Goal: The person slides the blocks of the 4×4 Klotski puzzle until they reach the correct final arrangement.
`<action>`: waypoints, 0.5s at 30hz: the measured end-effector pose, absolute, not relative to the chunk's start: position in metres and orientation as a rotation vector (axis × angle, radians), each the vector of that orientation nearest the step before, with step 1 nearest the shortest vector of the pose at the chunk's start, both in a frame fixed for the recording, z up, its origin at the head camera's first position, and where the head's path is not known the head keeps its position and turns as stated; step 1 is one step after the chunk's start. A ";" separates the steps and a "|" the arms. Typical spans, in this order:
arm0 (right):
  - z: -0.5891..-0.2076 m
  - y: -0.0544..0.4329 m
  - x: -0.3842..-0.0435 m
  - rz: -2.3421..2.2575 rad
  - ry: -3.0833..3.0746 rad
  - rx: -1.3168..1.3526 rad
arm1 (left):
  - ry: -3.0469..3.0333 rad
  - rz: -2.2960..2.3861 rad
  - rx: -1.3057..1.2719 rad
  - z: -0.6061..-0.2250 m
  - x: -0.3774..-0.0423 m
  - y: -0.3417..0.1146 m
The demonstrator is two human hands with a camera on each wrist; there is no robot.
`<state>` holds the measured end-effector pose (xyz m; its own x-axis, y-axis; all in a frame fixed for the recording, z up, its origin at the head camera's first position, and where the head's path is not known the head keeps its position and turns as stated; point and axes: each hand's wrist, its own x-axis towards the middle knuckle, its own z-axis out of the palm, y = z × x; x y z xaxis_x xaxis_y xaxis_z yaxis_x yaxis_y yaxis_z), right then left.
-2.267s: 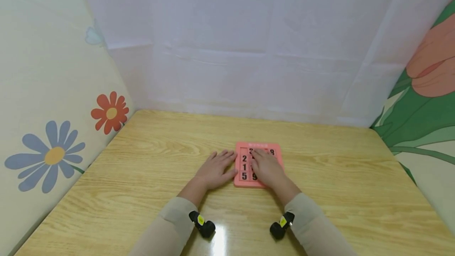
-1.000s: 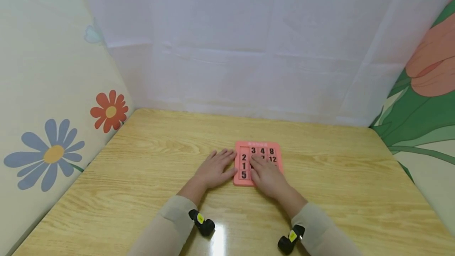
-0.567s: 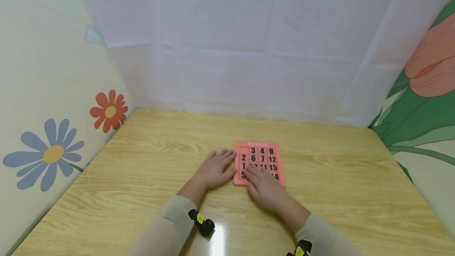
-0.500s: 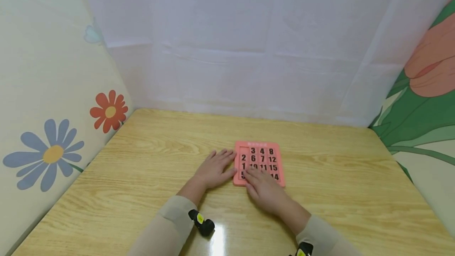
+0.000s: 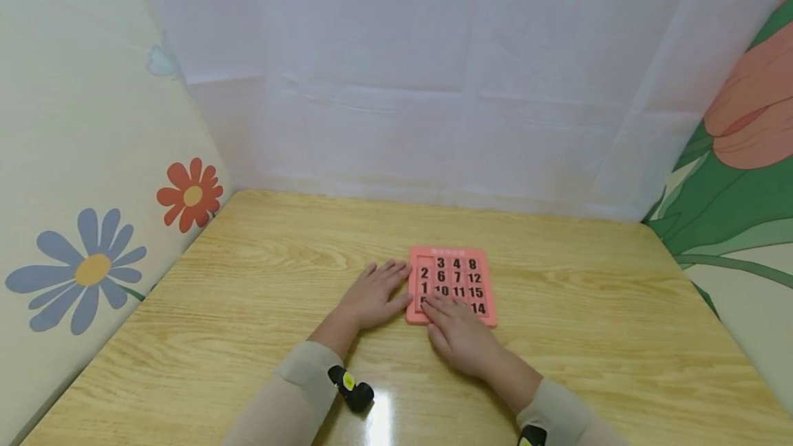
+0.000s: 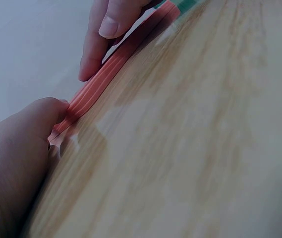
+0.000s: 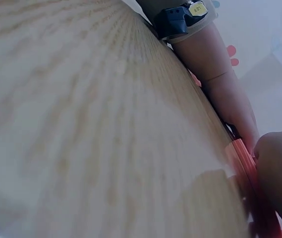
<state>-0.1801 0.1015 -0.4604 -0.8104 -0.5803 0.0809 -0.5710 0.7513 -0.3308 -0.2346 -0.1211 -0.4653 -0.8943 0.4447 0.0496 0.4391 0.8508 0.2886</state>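
A pink number sliding puzzle [image 5: 457, 277] lies flat on the wooden table, with a tile-free gap at its upper left corner. My left hand [image 5: 376, 294] rests on the table at the puzzle's left side, thumb and fingertips against the frame; the left wrist view shows the thumb touching the pink edge [image 6: 108, 72]. Over the puzzle's bottom row my right hand [image 5: 463, 336] lies with fingers extended, its fingertips on the tile marked 5 [image 5: 424, 301]. Tiles between the 5 and the 14 are hidden beneath it. In the right wrist view the puzzle's side [image 7: 245, 161] shows beside the right hand.
The wooden table [image 5: 272, 267] extends around the puzzle. A white cloth [image 5: 384, 88] hangs behind its far edge, and flower-patterned sheets [image 5: 62, 122] stand at both sides. Black wrist cameras [image 5: 352, 389] sit on the sleeves.
My right hand has come down from the upper rows toward me and left to the bottom row, uncovering upper tiles. The left column's tiles have slid slightly upward. The left hand stays put.
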 end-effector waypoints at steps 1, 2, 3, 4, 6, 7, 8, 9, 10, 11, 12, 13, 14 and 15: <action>-0.460 0.101 -0.181 -0.531 2.918 -0.958 | 3.006 0.464 0.720 -0.465 -0.235 -0.121; -0.460 0.101 -0.181 -0.527 2.919 -0.951 | 3.006 0.465 0.722 -0.465 -0.235 -0.121; -0.460 0.101 -0.182 -0.525 2.919 -0.946 | 3.005 0.469 0.725 -0.465 -0.235 -0.121; -0.460 0.100 -0.183 -0.523 2.918 -0.940 | 3.005 0.471 0.728 -0.466 -0.235 -0.121; -0.460 0.100 -0.184 -0.523 2.916 -0.934 | 3.002 0.472 0.730 -0.466 -0.235 -0.121; -0.460 0.100 -0.185 -0.523 2.914 -0.930 | 3.000 0.471 0.729 -0.466 -0.235 -0.121; -0.459 0.099 -0.186 -0.522 2.914 -0.928 | 2.999 0.467 0.727 -0.466 -0.235 -0.121; -0.459 0.099 -0.187 -0.522 2.915 -0.928 | 2.999 0.465 0.726 -0.467 -0.235 -0.121; -0.459 0.099 -0.188 -0.522 2.917 -0.928 | 3.000 0.464 0.726 -0.467 -0.235 -0.121; -0.460 0.099 -0.188 -0.524 2.919 -0.929 | 3.000 0.464 0.725 -0.467 -0.235 -0.121; -0.460 0.099 -0.189 -0.528 2.920 -0.928 | 2.999 0.464 0.724 -0.467 -0.235 -0.121; -0.460 0.099 -0.190 -0.531 2.921 -0.926 | 2.999 0.466 0.724 -0.467 -0.235 -0.121; -0.460 0.098 -0.191 -0.532 2.922 -0.924 | 2.998 0.466 0.724 -0.467 -0.235 -0.121; -0.460 0.098 -0.192 -0.538 2.923 -0.924 | 2.997 0.468 0.725 -0.467 -0.235 -0.121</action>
